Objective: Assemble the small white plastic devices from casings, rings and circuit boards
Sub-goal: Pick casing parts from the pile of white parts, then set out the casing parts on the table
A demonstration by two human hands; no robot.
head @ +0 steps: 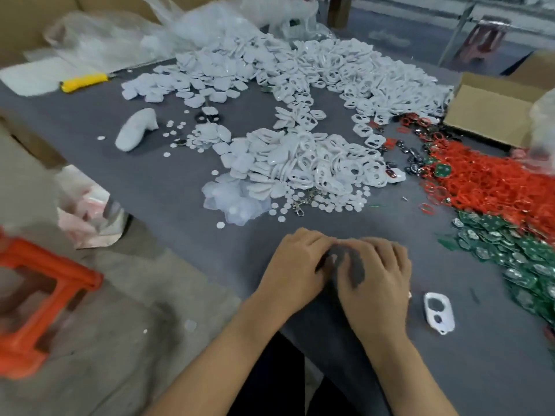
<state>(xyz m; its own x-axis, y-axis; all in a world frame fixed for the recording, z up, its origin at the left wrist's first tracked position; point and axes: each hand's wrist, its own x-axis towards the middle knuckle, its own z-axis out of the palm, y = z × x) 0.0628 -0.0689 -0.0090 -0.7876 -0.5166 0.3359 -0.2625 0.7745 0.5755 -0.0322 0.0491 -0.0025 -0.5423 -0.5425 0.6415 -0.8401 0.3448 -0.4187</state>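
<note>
Head view, left hand (295,265): palm down on the grey bench (168,187), fingers bent in toward the right hand; anything held is hidden, so grip cannot be told.
Head view, right hand (377,274): palm down just beside the left, fingertips meeting it; dark blurred patch between the two, grip likewise cannot be told.
Single casing (439,313): white, flat on the bench just right of the right hand, apart from it; long axis running near to far, tilted slightly leftward at the far end; larger opening at the far end, smaller one nearer.
Casing pile (300,163): heaped beyond the hands, mid-bench.
Red rings (492,181): heaped at far right.
Green circuit boards (510,250): spread at right, nearer than the rings, touching them.
Yellow-handled knife (84,81): far left, lying roughly crosswise.
Cardboard box (492,112): open, far right edge.
</note>
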